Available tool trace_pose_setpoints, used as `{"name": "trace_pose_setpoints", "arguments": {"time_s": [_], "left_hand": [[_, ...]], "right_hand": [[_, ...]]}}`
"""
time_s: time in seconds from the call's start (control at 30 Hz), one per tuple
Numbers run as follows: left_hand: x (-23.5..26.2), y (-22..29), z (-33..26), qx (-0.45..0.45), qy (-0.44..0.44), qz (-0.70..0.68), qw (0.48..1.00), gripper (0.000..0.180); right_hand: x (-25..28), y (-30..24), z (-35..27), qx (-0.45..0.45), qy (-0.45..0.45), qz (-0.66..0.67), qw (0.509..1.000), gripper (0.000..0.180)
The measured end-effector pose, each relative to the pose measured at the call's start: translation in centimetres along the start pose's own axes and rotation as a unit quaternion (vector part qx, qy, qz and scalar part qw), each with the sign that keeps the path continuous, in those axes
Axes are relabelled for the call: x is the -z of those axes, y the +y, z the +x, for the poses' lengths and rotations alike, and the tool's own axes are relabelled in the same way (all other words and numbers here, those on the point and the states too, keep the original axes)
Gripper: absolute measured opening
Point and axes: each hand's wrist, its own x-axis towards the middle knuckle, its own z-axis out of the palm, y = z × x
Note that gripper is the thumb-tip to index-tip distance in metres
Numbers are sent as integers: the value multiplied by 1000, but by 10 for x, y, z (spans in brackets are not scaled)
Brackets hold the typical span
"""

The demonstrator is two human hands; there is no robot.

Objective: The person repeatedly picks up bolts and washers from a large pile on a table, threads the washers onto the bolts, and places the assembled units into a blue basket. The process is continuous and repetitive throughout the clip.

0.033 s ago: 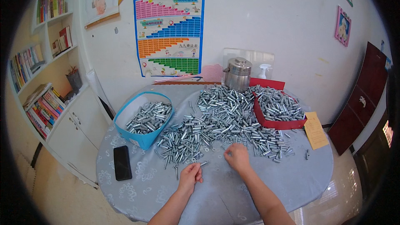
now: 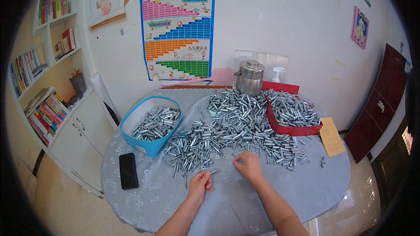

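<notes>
A grey patterned tabletop (image 2: 302, 192) with rounded sides carries everything near the hands. The largest thing on it is a wide heap of silvery metal bolts (image 2: 236, 124), spread across its middle and reaching almost to the fingers. Left of the heap stands a blue box (image 2: 153, 147) with a white lining, part-filled with similar bolts; at the right of the heap a red box (image 2: 297, 130) is piled with more. A steel pot (image 2: 250, 81) with a lid stands upright behind the heap. A yellow sheet of paper (image 2: 331, 140) lies against the front right corner of the red box, and a black phone (image 2: 128, 171) lies flat below the blue one. The left hand (image 2: 204, 182), at the heap's near edge, pinches a single bolt (image 2: 214, 171), its shank pointing right. The right hand (image 2: 246, 164), a little farther forward and apart from the left, has its fingers curled together; whether they hold anything cannot be told. Small ring-shaped washers (image 2: 217, 157) lie between the hands and the heap.
</notes>
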Motion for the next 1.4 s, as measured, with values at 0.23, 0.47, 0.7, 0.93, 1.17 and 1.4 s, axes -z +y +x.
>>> {"name": "trace_pose_setpoints", "arguments": {"time_s": [0.23,0.47,0.7,0.93,1.17,1.4], "left_hand": [[-3,0,-1,14,-4,-3,1000,18],[-1,-2,0,26,-9,-8,1000,17],[2,-2,1,19,-21,-31,999,16],[7,4,4,-3,11,-77,997,16],[8,5,4,-6,5,-78,997,18],[3,5,1,1,-1,-52,999,22]], "right_hand": [[-15,-13,-11,-120,-106,415,896,15],[-22,-18,-17,-157,-126,506,839,15],[-20,-32,-13,-169,-142,549,806,15],[-35,-25,14,-58,-133,231,962,22],[-55,-19,21,46,-113,108,987,22],[-13,-30,0,-77,-101,354,926,19]]}}
